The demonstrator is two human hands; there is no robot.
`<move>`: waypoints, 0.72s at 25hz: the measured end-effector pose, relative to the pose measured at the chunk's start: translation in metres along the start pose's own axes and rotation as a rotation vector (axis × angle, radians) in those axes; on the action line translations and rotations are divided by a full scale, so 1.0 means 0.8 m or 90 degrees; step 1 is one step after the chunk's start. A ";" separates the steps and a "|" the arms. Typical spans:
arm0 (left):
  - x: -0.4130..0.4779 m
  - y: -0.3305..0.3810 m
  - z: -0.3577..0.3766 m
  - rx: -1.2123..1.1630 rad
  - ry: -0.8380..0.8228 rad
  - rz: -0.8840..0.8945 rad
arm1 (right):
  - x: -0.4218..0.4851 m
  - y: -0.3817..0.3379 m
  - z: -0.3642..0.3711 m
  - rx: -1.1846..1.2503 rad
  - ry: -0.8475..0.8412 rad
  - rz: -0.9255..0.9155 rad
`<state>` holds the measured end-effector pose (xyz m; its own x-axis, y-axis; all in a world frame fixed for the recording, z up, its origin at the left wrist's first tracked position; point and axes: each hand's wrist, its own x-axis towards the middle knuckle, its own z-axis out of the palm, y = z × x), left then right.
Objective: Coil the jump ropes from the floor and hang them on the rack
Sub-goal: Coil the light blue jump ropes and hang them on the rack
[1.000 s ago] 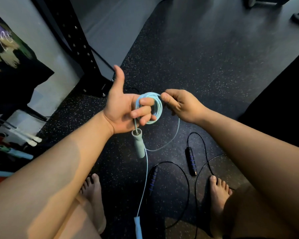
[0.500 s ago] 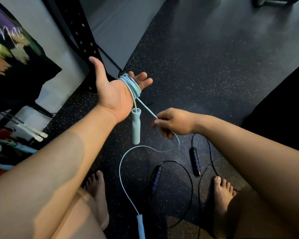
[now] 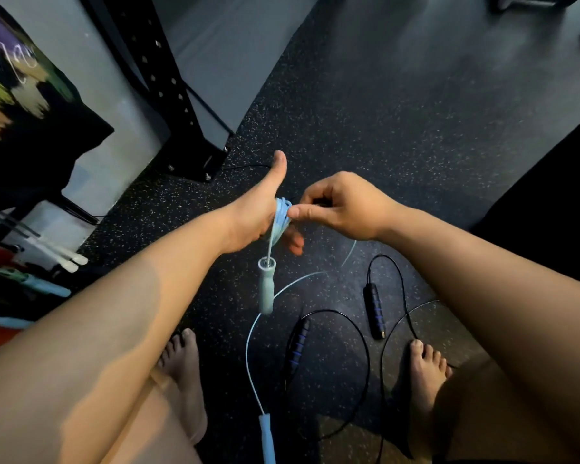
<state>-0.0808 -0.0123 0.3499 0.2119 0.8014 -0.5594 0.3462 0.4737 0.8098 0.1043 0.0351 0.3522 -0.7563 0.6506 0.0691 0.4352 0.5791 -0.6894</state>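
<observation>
A light blue jump rope (image 3: pixel 281 216) is wound in several loops around the fingers of my left hand (image 3: pixel 253 212), thumb pointing up. One pale handle (image 3: pixel 266 286) dangles below that hand. My right hand (image 3: pixel 342 207) pinches the blue cord right at the coil. The rest of the cord curves down to the second blue handle (image 3: pixel 268 437) on the floor by my feet. A black jump rope (image 3: pixel 365 349) with two dark blue-striped handles (image 3: pixel 373 311) lies on the floor between my feet.
A black perforated rack upright (image 3: pixel 158 78) bolted to the floor stands at the upper left. More ropes and handles (image 3: pixel 31 283) lie at the left edge. My bare feet (image 3: pixel 185 380) stand on the speckled rubber floor (image 3: pixel 382 112).
My left hand dropped and turned edge-on, fingers closing around the coil. My right hand rose from below and brought the cord up to the coil, adding another wrap.
</observation>
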 end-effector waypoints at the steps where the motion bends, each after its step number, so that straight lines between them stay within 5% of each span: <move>1: -0.004 0.004 0.006 0.003 -0.041 -0.004 | 0.000 0.004 -0.003 0.011 0.023 0.003; 8: -0.015 0.021 0.009 -0.214 -0.192 0.045 | -0.001 0.034 -0.013 0.125 0.123 0.029; 18: -0.016 0.028 -0.003 -0.620 -0.106 0.244 | -0.006 0.039 0.034 0.325 0.011 0.197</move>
<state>-0.0780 -0.0112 0.3758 0.2993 0.9341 -0.1945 -0.6369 0.3474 0.6882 0.1079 0.0369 0.3110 -0.6215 0.7621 -0.1813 0.3407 0.0547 -0.9386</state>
